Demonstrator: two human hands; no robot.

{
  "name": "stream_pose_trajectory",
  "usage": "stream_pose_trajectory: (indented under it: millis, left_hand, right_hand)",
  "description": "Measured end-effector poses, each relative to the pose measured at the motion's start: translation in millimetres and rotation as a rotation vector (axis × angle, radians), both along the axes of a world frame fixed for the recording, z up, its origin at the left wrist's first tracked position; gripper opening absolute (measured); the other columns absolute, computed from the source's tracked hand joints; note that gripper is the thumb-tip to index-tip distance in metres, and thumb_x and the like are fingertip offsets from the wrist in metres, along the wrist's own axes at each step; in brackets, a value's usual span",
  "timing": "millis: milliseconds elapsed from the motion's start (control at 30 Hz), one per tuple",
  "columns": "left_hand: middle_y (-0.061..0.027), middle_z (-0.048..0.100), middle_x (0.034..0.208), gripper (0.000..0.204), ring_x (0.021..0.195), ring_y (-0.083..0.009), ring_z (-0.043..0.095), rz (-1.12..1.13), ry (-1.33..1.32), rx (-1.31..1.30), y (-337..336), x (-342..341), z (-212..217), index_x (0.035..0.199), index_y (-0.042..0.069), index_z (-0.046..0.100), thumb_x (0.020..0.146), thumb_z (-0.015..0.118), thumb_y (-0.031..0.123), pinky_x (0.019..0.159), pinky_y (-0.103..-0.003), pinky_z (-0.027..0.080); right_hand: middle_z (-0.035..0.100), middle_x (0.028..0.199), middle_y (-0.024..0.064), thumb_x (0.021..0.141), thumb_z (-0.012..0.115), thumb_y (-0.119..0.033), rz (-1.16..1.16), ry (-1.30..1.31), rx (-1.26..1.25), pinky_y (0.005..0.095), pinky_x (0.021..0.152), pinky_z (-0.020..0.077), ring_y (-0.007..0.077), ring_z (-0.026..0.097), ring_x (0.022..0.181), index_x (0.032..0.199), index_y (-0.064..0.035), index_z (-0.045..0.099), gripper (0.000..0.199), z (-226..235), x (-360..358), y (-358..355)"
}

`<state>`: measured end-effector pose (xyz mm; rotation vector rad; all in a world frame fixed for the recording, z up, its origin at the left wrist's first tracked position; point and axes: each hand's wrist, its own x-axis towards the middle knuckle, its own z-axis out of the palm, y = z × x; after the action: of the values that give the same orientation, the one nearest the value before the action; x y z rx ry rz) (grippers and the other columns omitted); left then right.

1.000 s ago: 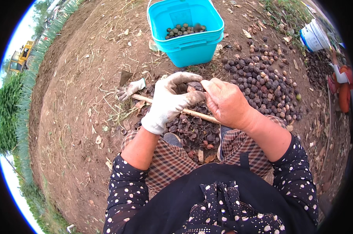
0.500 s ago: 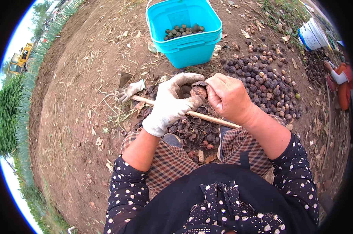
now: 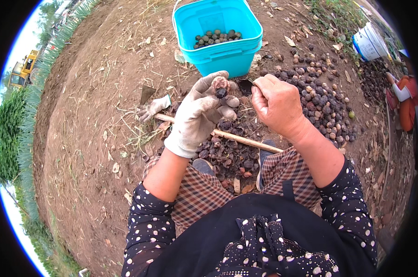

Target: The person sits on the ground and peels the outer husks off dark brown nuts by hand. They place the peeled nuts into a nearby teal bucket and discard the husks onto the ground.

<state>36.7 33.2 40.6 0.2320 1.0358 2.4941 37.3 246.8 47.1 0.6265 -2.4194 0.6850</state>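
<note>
My left hand (image 3: 192,115), in a soiled white work glove, is closed on a walnut (image 3: 220,83). Its pale brown shell shows above, and a dark bit of husk clings below. Bare and closed, my right hand (image 3: 282,106) pinches a dark flap of husk (image 3: 244,87) just right of the walnut, apart from it. Under both hands, scraps of blackened husk (image 3: 227,159) lie heaped between my shoes, with a wooden stick (image 3: 246,139) across them. To the right spreads a pile of dark-husked walnuts (image 3: 317,99).
Beyond my hands stands a turquoise bucket (image 3: 227,66) holding several walnuts. A second glove (image 3: 154,108) lies on the soil at left. A white bucket (image 3: 371,42) lies tilted at far right, near a person in orange-red (image 3: 407,104). A yellow machine (image 3: 23,70) stands far left.
My hands have come apart. The walnut has turned upward in my left fingers, and a flap of dark husk has come away in my right hand.
</note>
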Motion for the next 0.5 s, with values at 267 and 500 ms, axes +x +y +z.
stream_pose_trajectory:
  millis: [267, 500]
  left_hand:
    - [-0.0159, 0.065, 0.115, 0.061, 0.085, -0.0224, 0.07, -0.095, 0.044, -0.039, -8.6, -1.2, 0.8, 0.136, -0.002, 0.05, 0.085, 0.076, 0.018, 0.067, -0.031, 0.06]
    - [-0.0139, 0.068, 0.098, 0.052, 0.06, -0.0159, 0.064, -0.211, -0.007, -0.21, -10.0, 3.4, -5.6, 0.126, -0.003, 0.056, 0.093, 0.068, 0.036, 0.048, -0.024, 0.049]
  right_hand:
    - [0.064, 0.106, 0.0119, 0.089, 0.067, -0.013, 0.334, -0.233, -0.399, 0.034, 0.08, 0.0539, 0.0207, 0.067, 0.082, 0.125, -0.0073, 0.065, 0.037, 18.4, 4.6, 3.1]
    - [0.064, 0.11, 0.0139, 0.09, 0.071, -0.017, 0.496, -0.242, -0.349, 0.0378, 0.089, 0.0514, 0.0289, 0.064, 0.1, 0.118, -0.0047, 0.065, 0.031, 6.5, -0.7, 2.3]
